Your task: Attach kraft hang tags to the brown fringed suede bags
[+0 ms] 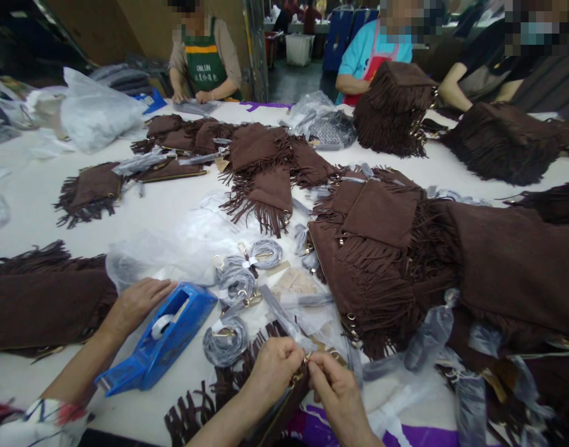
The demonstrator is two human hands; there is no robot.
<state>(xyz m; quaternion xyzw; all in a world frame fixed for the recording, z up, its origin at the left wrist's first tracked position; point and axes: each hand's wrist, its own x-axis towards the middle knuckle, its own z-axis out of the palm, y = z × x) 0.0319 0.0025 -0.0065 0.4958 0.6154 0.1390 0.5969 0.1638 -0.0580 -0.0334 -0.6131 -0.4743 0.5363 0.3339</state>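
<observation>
A single view is taken from head height at the near edge of the bench [33, 192], faced forward and tilted down. The blue tape dispenser [156, 357] is seen from above at close range; right of it, the left hand [273, 366] and right hand [335, 388] are similarly near, while well beyond it co-workers [203, 65] are taken in across the bench.

Tally: blue plastic tape dispenser [170, 344], one; white tape roll [161, 327] in it, one. Grey flat straps, coiled [223, 347]: three. Dark-brown fringed suede-look bags [382, 214]: more than ten, heaps overlap, exact count can't be told. Wearer's hands: two, left hand [275, 367], right hand [336, 388]. Neighbour's hand [142, 301], near left: one. Co-workers [209, 59] along far edge of white surface [158, 195]: three.
</observation>
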